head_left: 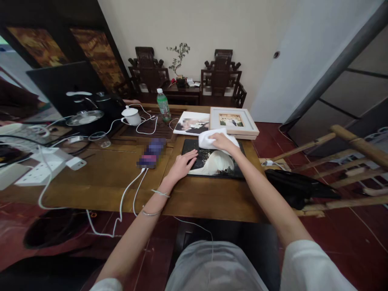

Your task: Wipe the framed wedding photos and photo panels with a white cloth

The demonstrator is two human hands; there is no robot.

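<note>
A dark rectangular panel with a picture of a long white gown [220, 163] lies flat on the wooden table in front of me. My left hand [182, 163] rests with its fingers stretched over the panel's left edge. In my right hand [222, 142] is a white cloth [206, 139], pressed against the far part of the panel. Behind the cloth lie a white-bordered photo print [191, 123] and a pale picture frame [251, 124] holding a small photo.
A phone [151, 153] with white charging cables lies left of the panel. Farther left are a green-labelled bottle [163, 106], a lidded white cup [131, 117], a clear plastic cup [103, 140] and a power strip [41, 171]. A bamboo rack [357, 139] stands right of the table.
</note>
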